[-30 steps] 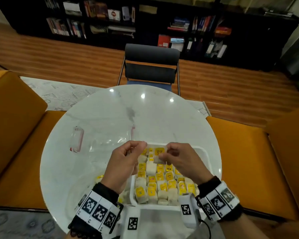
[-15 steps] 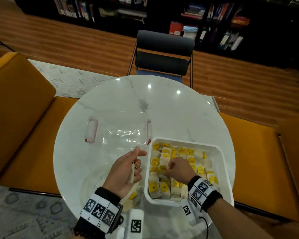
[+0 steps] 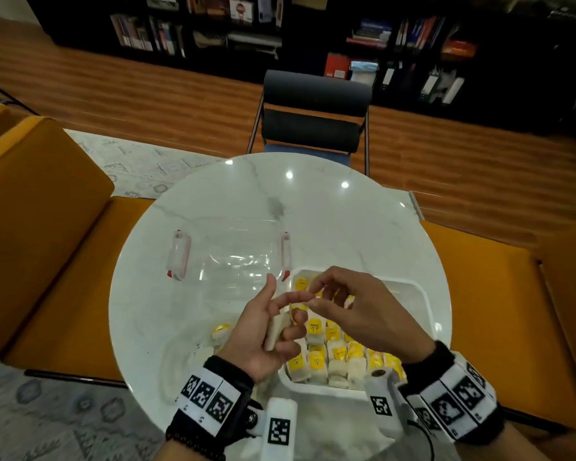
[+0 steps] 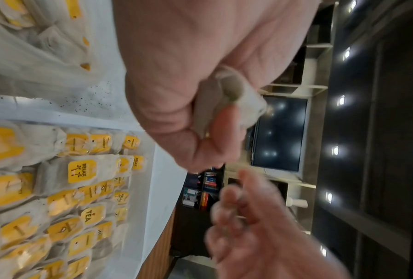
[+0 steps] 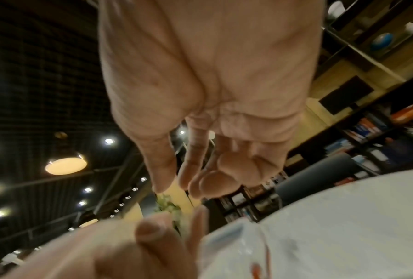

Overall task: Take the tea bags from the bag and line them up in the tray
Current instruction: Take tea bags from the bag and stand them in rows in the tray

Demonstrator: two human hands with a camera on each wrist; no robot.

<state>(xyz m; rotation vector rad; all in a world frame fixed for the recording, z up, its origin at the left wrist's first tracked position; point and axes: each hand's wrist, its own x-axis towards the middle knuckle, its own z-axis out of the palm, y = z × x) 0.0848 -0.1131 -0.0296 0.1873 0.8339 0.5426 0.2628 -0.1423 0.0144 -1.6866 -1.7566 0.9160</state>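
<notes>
My left hand [image 3: 280, 314] hovers at the left edge of the white tray [image 3: 424, 296]. Its lower fingers curl round a pale tea bag [image 3: 272, 334], seen close in the left wrist view as a tea bag [image 4: 236, 92] pressed into the palm of that hand [image 4: 200, 113]; index and thumb stick out. My right hand [image 3: 316, 294] hangs above the tray, fingers loosely bent, its tips right by the left index finger and a yellow tag [image 3: 296, 307]. Nothing shows between the right hand's [image 5: 176, 185] fingers. Rows of yellow-tagged tea bags [image 3: 340, 354] fill the tray. The clear bag [image 3: 193, 354] lies left of it.
A clear lid with red clips [image 3: 230, 257] lies on the round white table [image 3: 313, 201] beyond the bag. Orange benches [image 3: 479, 294] flank the table and a dark chair [image 3: 313, 121] stands at its far side. Dark specks dot the table beside the bag [image 4: 93, 98].
My right hand has lifted out of the tray and come up to the left hand's fingertips. The left hand has kept its tea bag and risen a little toward the tray.
</notes>
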